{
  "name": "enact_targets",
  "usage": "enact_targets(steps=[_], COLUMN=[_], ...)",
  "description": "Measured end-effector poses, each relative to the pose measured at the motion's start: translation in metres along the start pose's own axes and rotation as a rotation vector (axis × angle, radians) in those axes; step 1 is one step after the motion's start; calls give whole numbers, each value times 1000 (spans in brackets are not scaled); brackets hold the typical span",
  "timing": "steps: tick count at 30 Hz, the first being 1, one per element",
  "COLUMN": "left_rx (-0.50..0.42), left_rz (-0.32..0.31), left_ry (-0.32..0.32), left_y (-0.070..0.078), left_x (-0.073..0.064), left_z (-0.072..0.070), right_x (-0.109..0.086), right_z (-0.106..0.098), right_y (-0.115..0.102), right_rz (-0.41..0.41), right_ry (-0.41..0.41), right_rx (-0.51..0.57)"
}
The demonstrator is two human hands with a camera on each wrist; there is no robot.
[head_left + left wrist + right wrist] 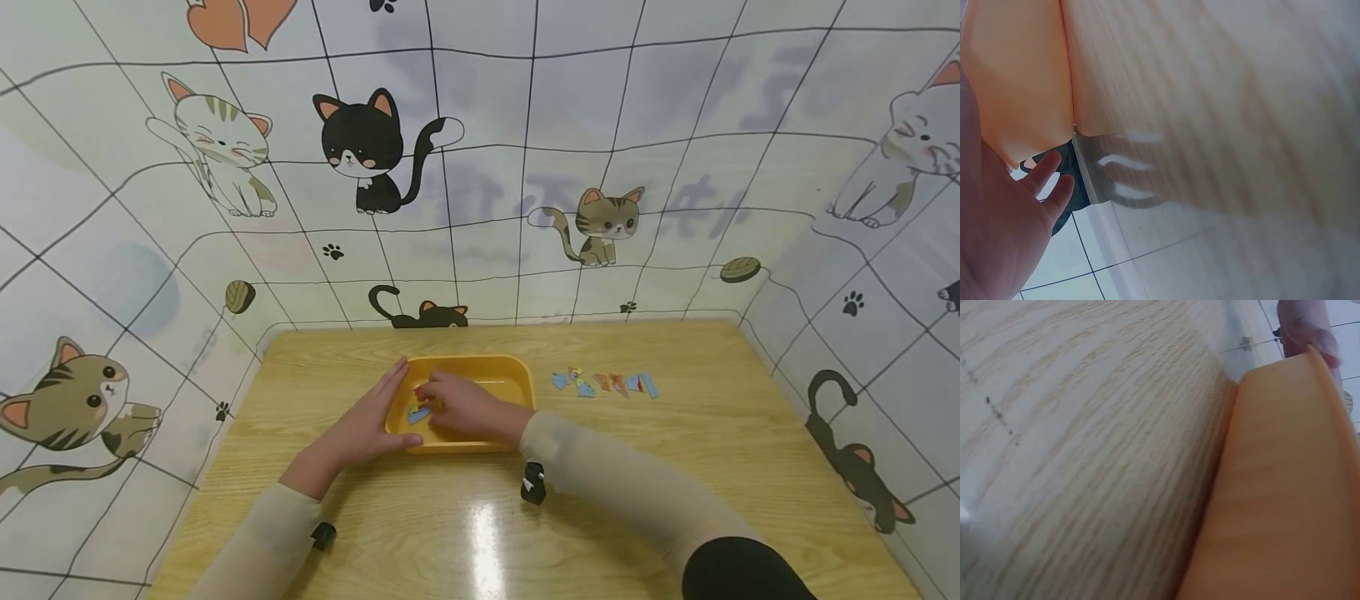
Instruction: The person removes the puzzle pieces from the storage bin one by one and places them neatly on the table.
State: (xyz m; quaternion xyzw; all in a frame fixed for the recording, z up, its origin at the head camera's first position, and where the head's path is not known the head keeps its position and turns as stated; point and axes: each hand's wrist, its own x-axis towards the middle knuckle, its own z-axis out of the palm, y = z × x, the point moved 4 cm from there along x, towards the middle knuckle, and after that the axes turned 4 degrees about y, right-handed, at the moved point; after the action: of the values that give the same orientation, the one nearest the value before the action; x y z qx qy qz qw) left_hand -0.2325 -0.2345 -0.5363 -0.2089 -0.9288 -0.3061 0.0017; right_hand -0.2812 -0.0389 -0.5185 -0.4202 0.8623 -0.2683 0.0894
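Observation:
A shallow yellow plastic tray [480, 447] sits on the wooden table. My left hand [367, 423] holds its left end, thumb at the near rim and fingers along the far left corner. In the left wrist view, some fingers [1054, 190] of that hand extend past the tray's end. My right hand [468, 406] reaches into the tray with bent fingers. Beside its fingertips lie small flat blue and yellow pieces [418, 412] and a red piece [419, 390]. Whether it pinches one is hidden. The right wrist view shows the tray's outer wall [1279, 487].
Right of the tray, several small blue, orange and patterned flat pieces [617, 383] lie in a loose row on the table [675, 450]. Walls with printed cats [487, 183] enclose the table at the back and sides.

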Motion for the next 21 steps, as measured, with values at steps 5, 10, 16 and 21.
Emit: enact_targets(steps=[5,10,16,21], left_rx=[-3,1,-6,3], left_rz=[-2,1,-7,-2], left_ry=[-2,-1,-9,-3], left_y=[3,2,1,1], left_x=[0,1,0,1], left_z=[-1,0,1,1], right_x=[4,6,6,5], right_z=[9,12,13,12], right_y=[3,2,3,3], right_rz=[-22,-31,-4,15], right_ry=[6,11,13,6], right_rx=[-66,-86,-78,-60])
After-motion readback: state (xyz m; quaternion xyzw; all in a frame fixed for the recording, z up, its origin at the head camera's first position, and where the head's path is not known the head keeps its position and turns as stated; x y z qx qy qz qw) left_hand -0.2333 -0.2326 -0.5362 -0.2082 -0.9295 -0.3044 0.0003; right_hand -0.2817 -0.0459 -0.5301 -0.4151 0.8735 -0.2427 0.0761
